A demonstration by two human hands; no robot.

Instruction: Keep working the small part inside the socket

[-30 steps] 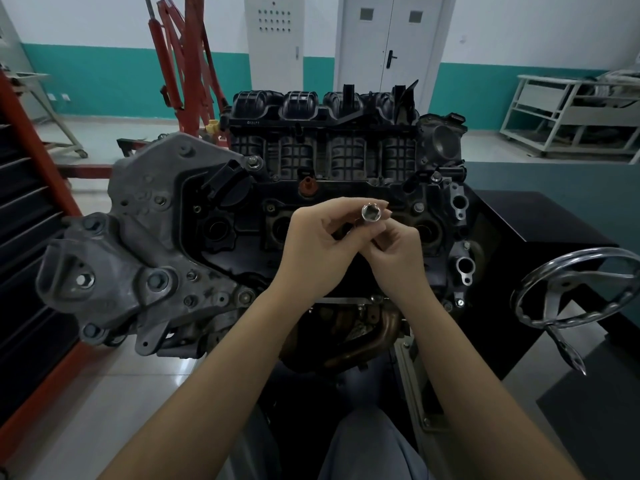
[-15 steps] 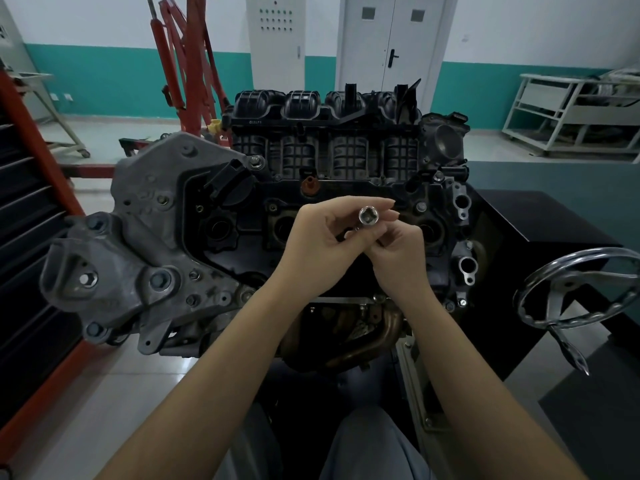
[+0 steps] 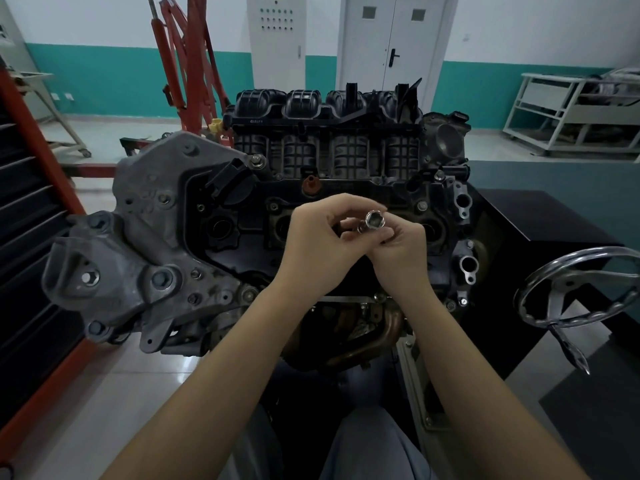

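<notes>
White walls with a teal band along the bottom close off the workshop, with a grey double door [image 3: 391, 50] at the back and a red hoist frame [image 3: 187, 64] standing to the left. Up front, an engine [image 3: 242, 220] sits on its stand, its black intake manifold [image 3: 325, 133] along the far edge and a chrome handwheel [image 3: 581, 289] off to the right. Both hands meet above the engine's middle. The left hand [image 3: 318, 244] has its fingers curled and pinches a shiny metal socket [image 3: 374, 220] near the tips. The right hand [image 3: 398, 258] curls beneath the socket and holds it from below, its open end facing up toward the camera.
</notes>
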